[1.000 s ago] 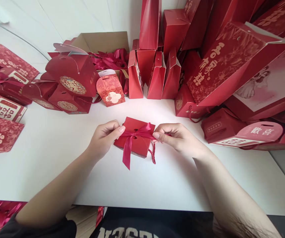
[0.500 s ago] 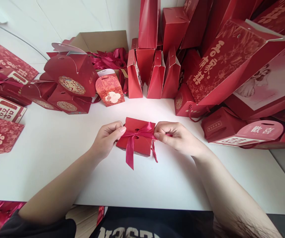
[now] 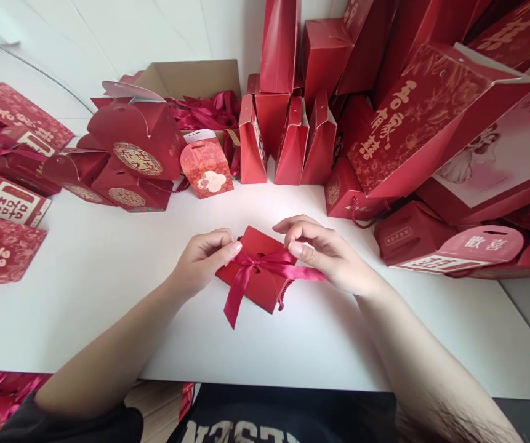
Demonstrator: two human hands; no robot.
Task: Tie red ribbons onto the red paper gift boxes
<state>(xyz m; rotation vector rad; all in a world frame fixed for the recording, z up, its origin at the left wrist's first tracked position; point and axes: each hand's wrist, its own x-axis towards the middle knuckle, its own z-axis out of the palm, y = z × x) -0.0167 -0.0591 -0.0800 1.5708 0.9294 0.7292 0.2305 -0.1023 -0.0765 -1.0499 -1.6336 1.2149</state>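
Small red box [image 3: 263, 288] sits near the middle of the bench [image 3: 333, 338], turned at an angle, both hands over it. Dark pink ribbon [image 3: 281, 266] crosses its top in a bow; one tail hangs over the near side, the other runs out beneath the right hand. A twisted red cord [image 3: 282, 300] shows at the box's right edge.

Left hand [image 3: 205, 257]: thumb and forefinger closed in a pinch on the ribbon at the box's left corner; cannot tell whether card is caught too. Right hand [image 3: 325, 253]: loosely curled, fingers parted, nothing gripped that I can make out; thumb tip beside the right loop, contact unclear.

Handling (judged): box light, thin card, likely to dent if squeezed. Ribbon soft, satin-like, probably slippery; best pinched at loops or tails, with the box steadied by its edges.

Surface: white, smooth; a light box might slide. Room: pale wall [image 3: 130, 31] behind. Open cardboard box [image 3: 195, 77] of ribbon at the back, medallion boxes [image 3: 138, 141] left of it, narrow red cartons [image 3: 292, 151] to its right, large gold-lettered box [image 3: 419, 117] leaning farther right.
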